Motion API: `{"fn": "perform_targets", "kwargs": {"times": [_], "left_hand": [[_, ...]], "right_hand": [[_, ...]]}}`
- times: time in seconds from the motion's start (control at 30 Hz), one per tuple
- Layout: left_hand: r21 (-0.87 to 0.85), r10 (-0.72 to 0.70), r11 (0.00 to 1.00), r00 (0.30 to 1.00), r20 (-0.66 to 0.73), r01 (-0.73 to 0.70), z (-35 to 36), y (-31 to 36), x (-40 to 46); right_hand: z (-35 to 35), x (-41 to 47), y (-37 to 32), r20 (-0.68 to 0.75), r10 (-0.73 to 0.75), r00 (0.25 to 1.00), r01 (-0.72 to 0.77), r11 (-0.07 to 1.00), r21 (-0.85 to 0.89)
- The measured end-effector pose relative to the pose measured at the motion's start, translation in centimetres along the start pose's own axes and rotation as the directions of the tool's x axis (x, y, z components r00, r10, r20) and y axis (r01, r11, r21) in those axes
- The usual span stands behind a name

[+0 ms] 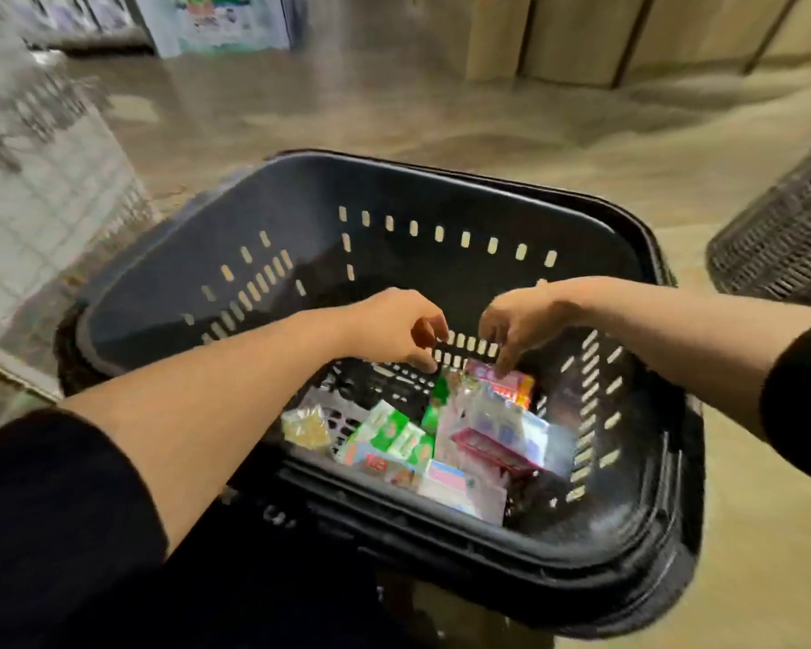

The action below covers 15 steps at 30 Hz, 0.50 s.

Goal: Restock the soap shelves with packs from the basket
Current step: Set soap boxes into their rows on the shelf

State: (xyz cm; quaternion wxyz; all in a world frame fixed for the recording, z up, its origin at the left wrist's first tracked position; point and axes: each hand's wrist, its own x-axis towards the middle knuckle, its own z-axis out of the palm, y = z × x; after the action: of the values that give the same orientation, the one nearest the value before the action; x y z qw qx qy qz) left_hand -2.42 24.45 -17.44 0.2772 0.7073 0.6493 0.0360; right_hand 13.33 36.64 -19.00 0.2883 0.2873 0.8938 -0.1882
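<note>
1. Dark plastic slotted basket (441,199) sits low in front of the person, on the floor as far as can be told; the soap shelves aren't in view. The packs lie heaped in its near-right part, so the pick happens there.
2. Far left of the heap: small crinkly yellowish clear-wrapped packet (306,426), lying apart from the rest. Loose and light by the look; leave it for a later grab.
3. Left hand (396,330) hovers inside the basket above the packs, fingers curled loosely with thumb close to forefinger, holding nothing. Best use: drop it onto the green-and-white boxed soap pack (396,435) just below and clamp across the short sides, since carton faces look slick.
4. Centre-right: pale blue-white flat pack (511,430) lies on the pile, with a dark red long pack (488,449) against it. Lift straight up so neighbours don't slide.
5. Right hand (518,323) reaches down, fingertips (504,367) touching the pink-and-orange wrapped pack (511,384) at the far end of the pile; can't tell if it's a real pinch yet, img is blurred. Get the thumb under an edge before lifting.
6. Take one pack per hand and keep the labels facing one way, ready for shelving.
</note>
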Motion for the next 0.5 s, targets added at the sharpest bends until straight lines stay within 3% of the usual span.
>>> {"fn": "perform_targets", "kwargs": {"times": [0.2, 0.33, 0.5], "left_hand": [[0.123, -0.036, 0.992, 0.992, 0.120, 0.021, 5.0, -0.3, 5.3], [0.030, -0.086, 0.996, 0.958, 0.273, 0.081, 7.9, -2.7, 5.6], [-0.144, -0.135, 0.973, 0.948, 0.289, 0.182, 8.6, -3.3, 6.1]], "right_hand": [[5.0, 2.2, -1.8, 0.147, 0.055, 0.988, -0.037, 0.992, -0.117], [6.4, 3.0, -1.7, 0.115, 0.044, 0.992, -0.025, 0.986, -0.165], [8.6, 3.4, -1.6, 0.151, 0.009, 0.988, 0.016, 0.986, -0.166]]}}
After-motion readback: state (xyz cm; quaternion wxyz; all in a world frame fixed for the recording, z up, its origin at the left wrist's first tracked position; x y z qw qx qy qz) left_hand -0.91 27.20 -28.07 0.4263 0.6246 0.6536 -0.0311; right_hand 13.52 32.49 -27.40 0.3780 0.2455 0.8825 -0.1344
